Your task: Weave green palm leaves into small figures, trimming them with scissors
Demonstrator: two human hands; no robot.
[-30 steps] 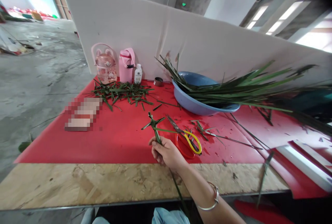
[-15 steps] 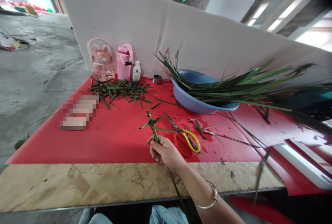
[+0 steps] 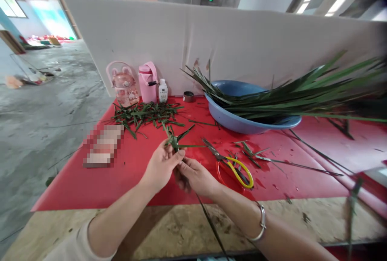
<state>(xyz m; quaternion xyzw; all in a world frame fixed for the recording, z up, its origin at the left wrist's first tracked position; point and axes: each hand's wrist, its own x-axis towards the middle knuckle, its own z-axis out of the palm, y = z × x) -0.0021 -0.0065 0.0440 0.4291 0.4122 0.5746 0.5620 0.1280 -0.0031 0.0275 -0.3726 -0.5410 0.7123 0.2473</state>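
Note:
A folded green leaf piece [image 3: 175,140] with several pointed tips stands up over the red table cover [image 3: 136,172]. My left hand [image 3: 161,164] pinches it near its knot with thumb and fingers. My right hand [image 3: 195,176], a silver bracelet on its wrist, grips the stem just below; the long leaf strip [image 3: 211,224] trails down past the table's front edge. Scissors with yellow and red handles [image 3: 234,166] lie right of my right hand.
A blue basin [image 3: 242,120] holding long green leaves [image 3: 302,96] sits at the back right. Cut leaf scraps [image 3: 145,114] are piled at the back left, before two pink bottles [image 3: 133,81], a small white bottle [image 3: 163,90] and a white partition [image 3: 211,39]. Bare chipboard [image 3: 169,228] runs along the front.
My left hand has come into view and taken hold of the leaf piece near its top. The right hand keeps its grip on the stem. The view has shifted.

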